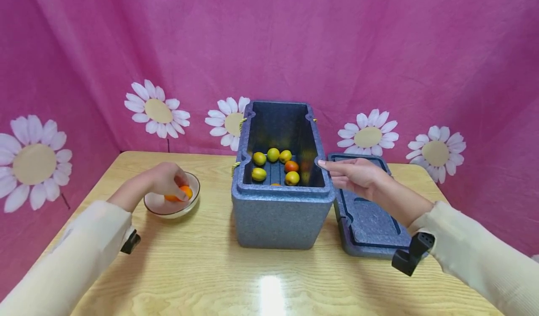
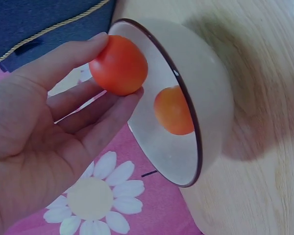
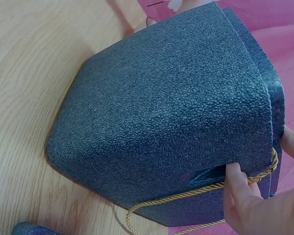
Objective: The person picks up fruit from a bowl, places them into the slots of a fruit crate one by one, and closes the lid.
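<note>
My left hand (image 1: 164,178) pinches a red-orange tomato (image 2: 118,66) between thumb and fingertips, over the white bowl (image 2: 213,83) with a dark brown rim. Another orange tomato (image 2: 174,111) lies in that bowl. To the right of the bowl stands a tall dark grey foam box (image 1: 282,220), uncovered. My right hand (image 1: 362,173) holds its right wall, the thumb at the rim and the fingers at the handle recess (image 3: 210,174). Several round yellow fruits (image 1: 273,155) and a red one (image 1: 291,166) rest on the box's floor.
The box's grey lid (image 1: 375,218) lies on the wooden table (image 1: 189,269) to its right, beneath my right hand. A yellow twisted cord (image 3: 181,197) runs along the box's side. Behind the table hangs a pink curtain (image 1: 278,40) with white flowers.
</note>
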Demonstrator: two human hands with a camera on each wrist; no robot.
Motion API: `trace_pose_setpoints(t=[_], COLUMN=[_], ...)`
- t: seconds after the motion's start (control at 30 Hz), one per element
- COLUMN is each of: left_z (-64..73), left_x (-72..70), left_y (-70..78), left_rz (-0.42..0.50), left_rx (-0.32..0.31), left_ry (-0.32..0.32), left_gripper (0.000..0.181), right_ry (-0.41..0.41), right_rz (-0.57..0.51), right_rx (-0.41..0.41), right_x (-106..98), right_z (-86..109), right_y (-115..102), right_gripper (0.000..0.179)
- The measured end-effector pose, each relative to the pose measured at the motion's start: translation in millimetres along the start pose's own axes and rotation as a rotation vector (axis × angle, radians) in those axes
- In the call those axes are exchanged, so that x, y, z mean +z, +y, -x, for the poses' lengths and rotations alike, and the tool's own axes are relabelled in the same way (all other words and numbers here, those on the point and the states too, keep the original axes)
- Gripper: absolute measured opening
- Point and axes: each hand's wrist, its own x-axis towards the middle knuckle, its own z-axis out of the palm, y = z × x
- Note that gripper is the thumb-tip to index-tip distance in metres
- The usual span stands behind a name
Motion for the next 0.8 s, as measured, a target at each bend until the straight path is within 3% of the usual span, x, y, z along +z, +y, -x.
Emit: trace_pose_setpoints(t=[0.2,0.33,0.6,0.8], left_z=[3.1,3.8,5.0,5.2], left_x=[1.2,-1.1,-6.2,-11.3], left_y=[0.9,0.1,2.0,9.5], left_rz=[0.085,0.110,0.146,0.175], left_rx=[0.028,0.039,0.131,0.138], left_ry=[0.053,0.072,0.142,0.175], left_gripper=[0.037,0.036,0.034,0.035], right_ry=[-0.007,-0.003,-0.010,-0.018], right_rz=[-0.014,-0.015,-0.008,-0.012], right_rx=[-0.007,-0.007,-0.016,-0.021], right_x=[0.6,0.5,-0.1,-0.4], right_z=[-1.3,-1.6,-1.8,-1.2], right_y=[1.8,2.3,2.0,1.2], right_gripper=[0.087,0.085,0.085,0.086])
